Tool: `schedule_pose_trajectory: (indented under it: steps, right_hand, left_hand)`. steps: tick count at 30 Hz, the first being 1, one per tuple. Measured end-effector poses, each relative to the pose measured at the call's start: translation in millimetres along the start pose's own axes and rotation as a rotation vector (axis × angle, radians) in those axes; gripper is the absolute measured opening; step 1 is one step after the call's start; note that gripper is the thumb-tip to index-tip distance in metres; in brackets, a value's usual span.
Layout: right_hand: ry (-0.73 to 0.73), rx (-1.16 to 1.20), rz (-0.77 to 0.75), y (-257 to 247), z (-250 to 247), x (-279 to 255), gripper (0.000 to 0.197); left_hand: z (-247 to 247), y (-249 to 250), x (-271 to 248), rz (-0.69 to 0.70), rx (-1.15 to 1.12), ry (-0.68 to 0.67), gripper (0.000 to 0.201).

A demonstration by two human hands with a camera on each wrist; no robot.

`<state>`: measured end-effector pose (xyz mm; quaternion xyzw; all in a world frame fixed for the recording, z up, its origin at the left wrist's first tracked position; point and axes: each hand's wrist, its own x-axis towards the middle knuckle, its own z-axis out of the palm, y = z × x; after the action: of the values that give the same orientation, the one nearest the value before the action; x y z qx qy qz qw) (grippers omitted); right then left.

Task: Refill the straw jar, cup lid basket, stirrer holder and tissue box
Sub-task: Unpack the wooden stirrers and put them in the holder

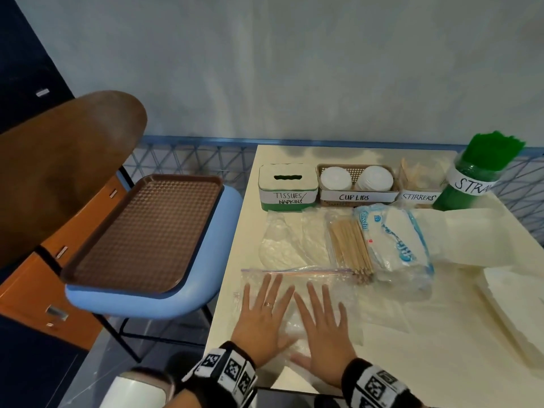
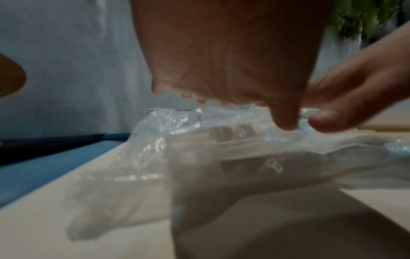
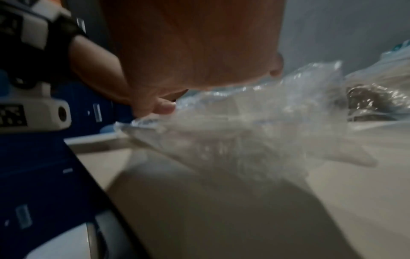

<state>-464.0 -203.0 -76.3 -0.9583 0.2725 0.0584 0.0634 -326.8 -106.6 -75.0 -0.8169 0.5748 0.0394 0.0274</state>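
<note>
Both hands lie flat, fingers spread, on an empty clear zip bag (image 1: 297,279) at the table's near left. My left hand (image 1: 262,313) and right hand (image 1: 323,322) press it down side by side; the bag (image 2: 199,157) (image 3: 233,136) looks crumpled in both wrist views. Along the back stand the tissue box (image 1: 288,187), the cup lid basket (image 1: 357,184) with two lid stacks, the stirrer holder (image 1: 419,187) and the straw jar (image 1: 477,175) full of green straws. A bag of wooden stirrers (image 1: 350,248) and a tissue pack (image 1: 394,240) lie mid-table.
A brown tray (image 1: 144,234) rests on a blue chair (image 1: 153,298) left of the table (image 1: 412,363). Loose white napkins (image 1: 471,234) spread over the right side. Another empty clear bag (image 1: 282,240) lies before the tissue box. Orange drawers (image 1: 35,284) stand at the far left.
</note>
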Motion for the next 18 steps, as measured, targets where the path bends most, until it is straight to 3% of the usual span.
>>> schedule_pose_trajectory:
  steps: [4, 8, 10, 12, 18]
  right_hand:
    - [-0.242, 0.036, -0.034, 1, 22, 16, 0.128]
    - [-0.293, 0.137, -0.047, 9, 35, 30, 0.125]
    - [-0.405, 0.102, -0.073, 11, 19, 30, 0.120]
    - [-0.315, 0.090, -0.114, 15, 18, 33, 0.113]
    - [-0.386, 0.106, -0.147, 25, 14, 32, 0.097]
  left_hand:
    - [27, -1, 4, 0.018, -0.044, -0.248, 0.099]
    - [43, -3, 14, -0.021, -0.114, -0.327, 0.094]
    - [39, -2, 17, -0.024, -0.158, -0.321, 0.095]
    - [31, -3, 19, -0.038, -0.180, -0.288, 0.095]
    - [26, -8, 20, -0.042, -0.191, -0.401, 0.086]
